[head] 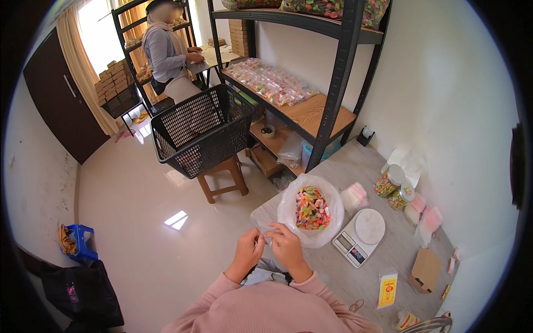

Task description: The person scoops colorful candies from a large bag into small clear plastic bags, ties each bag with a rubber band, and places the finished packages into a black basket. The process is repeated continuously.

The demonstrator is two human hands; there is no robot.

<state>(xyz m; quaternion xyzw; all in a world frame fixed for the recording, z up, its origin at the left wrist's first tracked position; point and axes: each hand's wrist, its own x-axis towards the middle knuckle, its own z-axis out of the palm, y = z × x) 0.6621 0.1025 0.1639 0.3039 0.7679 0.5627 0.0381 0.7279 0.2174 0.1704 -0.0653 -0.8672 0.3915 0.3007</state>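
My left hand (248, 250) and my right hand (286, 246) are close together at the near edge of the table, fingertips pinched. Between them is a thin piece of clear plastic (267, 239), probably a small bag, mostly hidden by the fingers. Just beyond my right hand stands an open translucent plastic bag (284, 209) with its rim folded outward. Colourful wrapped candies (312, 208) fill its middle. To the right of that bag sits a white digital kitchen scale (354, 245) with a round platform (370, 226) that holds nothing.
Small plastic bags (354, 196), candy jars (389, 181), a cardboard box (424, 270) and a yellow-labelled packet (387, 290) lie on the table (325, 274). A black basket (204, 125) rests on a brown stool (225, 177). Bagged candies (270, 81) line the shelf; a person (166, 54) works beyond.
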